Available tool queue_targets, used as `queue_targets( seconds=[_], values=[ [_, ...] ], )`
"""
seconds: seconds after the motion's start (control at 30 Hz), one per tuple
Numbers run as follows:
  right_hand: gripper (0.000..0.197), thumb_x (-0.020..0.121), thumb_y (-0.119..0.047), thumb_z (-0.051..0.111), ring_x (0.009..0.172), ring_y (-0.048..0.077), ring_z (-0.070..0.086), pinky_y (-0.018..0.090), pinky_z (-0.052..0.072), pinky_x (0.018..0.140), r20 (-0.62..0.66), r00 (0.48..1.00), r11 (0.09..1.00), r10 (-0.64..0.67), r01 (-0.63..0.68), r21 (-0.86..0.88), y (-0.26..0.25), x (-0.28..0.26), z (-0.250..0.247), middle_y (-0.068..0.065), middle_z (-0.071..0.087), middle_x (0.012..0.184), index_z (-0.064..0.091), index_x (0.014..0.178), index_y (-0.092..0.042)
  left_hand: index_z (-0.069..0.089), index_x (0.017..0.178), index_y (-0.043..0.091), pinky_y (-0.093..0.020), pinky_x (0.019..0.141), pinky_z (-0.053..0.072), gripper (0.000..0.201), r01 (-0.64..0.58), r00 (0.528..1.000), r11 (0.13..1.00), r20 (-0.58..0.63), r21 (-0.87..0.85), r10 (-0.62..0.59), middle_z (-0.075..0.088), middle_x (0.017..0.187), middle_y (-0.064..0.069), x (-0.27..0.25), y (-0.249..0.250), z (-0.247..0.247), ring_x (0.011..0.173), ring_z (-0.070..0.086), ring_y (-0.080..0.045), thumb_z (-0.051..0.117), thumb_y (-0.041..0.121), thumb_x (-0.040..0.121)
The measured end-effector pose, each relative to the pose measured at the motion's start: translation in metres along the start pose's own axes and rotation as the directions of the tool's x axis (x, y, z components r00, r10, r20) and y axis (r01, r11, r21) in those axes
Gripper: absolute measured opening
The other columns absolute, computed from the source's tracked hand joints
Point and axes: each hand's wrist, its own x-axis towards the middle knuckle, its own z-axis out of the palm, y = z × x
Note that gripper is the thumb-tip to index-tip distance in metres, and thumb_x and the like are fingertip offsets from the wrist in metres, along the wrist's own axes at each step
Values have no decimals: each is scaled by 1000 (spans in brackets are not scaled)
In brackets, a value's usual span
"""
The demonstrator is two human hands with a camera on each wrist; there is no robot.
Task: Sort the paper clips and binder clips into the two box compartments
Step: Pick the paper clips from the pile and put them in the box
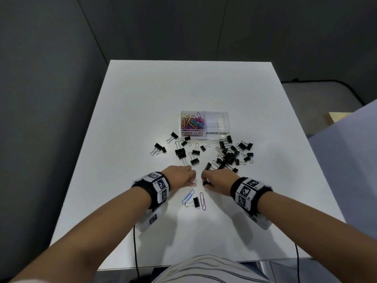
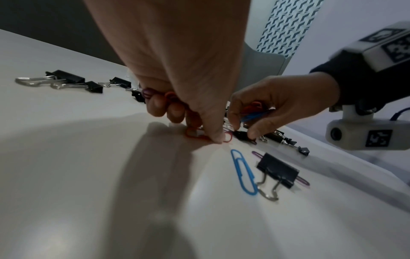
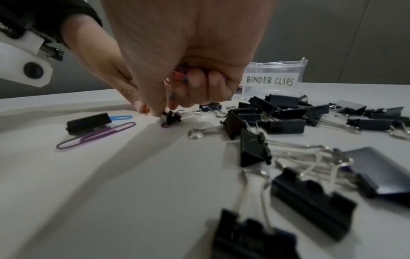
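Observation:
A clear two-part box (image 1: pixel 216 136) stands mid-table; its left part holds several coloured paper clips (image 1: pixel 192 123), and its right part, labelled BINDER CLIPS (image 3: pixel 269 81), looks empty. My left hand (image 1: pixel 191 178) grips a few paper clips in its curled fingers while its fingertips pinch a red paper clip (image 2: pixel 228 137) lying on the table. My right hand (image 1: pixel 205 181) also holds several paper clips (image 2: pixel 252 114) in its curled fingers, and its thumb and forefinger touch a small black binder clip (image 3: pixel 171 117). A blue paper clip (image 1: pixel 188 196), a purple paper clip (image 1: pixel 202 201) and a black binder clip (image 1: pixel 195 202) lie just below the hands.
Several black binder clips are scattered in front of the box, one loose group at the left (image 1: pixel 180 152) and a denser heap at the right (image 1: pixel 230 155). The white table (image 1: pixel 142 99) ends close to my body. Cables hang over its near edge.

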Motion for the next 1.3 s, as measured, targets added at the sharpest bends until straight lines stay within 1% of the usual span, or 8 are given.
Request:
queue_targets(
  seconds=[0.13,0.3,0.43,0.63,0.77,1.0,1.17,1.3],
  values=[
    [19,96,-22,38,69,24,48,29,35,61,-66,997,997,28,-32,-64,6,-3,-2,9,62,85,51,104,-10,50,112,8,-32,78,41,30,16,998,998,-61,-54,-19,55,116,-8,-5,-1,0,101,57,-26,36,32,101],
    [14,94,-16,41,63,21,45,27,34,60,-97,990,993,100,-105,-46,18,-9,-5,4,56,76,50,103,-11,43,127,15,-31,86,43,30,119,992,986,-33,-117,-124,62,118,-8,-10,-1,1,97,58,-27,29,20,101],
    [18,96,-18,36,68,24,48,31,40,66,-55,987,988,152,-154,-19,10,-8,-3,3,54,79,47,106,-9,43,128,16,-32,85,44,31,119,993,989,11,-92,-118,64,113,-10,-16,7,3,99,59,-28,30,19,100],
    [45,90,-53,43,92,27,63,31,42,72,-36,953,953,300,-302,-37,2,1,-4,8,66,99,53,103,-10,54,108,13,-30,79,42,33,94,996,994,3,55,-95,67,105,-6,-18,19,7,98,60,-26,50,41,92],
    [35,88,-47,48,85,25,61,28,40,66,-2,947,947,320,-320,13,3,9,-5,8,64,92,47,84,-13,55,108,12,-32,82,43,24,92,996,996,-12,11,-92,65,109,-7,-15,20,8,101,59,-26,48,30,95],
    [43,90,-47,47,92,27,64,31,42,68,-137,925,933,354,-360,-18,23,-1,-16,7,66,100,47,109,-9,51,110,9,-32,79,43,26,136,987,988,-80,-75,-142,59,117,-7,-12,6,4,100,60,-27,38,29,99],
    [32,94,-38,46,89,28,64,31,43,68,-158,967,978,200,-208,-32,14,-5,-12,7,68,100,48,110,-10,42,122,11,-28,73,36,28,57,992,997,-109,-45,-62,66,106,-12,-15,11,-1,78,51,-25,30,26,101],
    [29,93,-33,47,95,28,64,33,47,76,-67,982,982,177,-181,-56,-3,2,-4,9,67,105,52,109,-9,44,124,14,-30,83,43,38,-35,998,999,-49,40,37,69,106,-9,-22,31,0,96,62,-28,42,39,96]
  ],
)
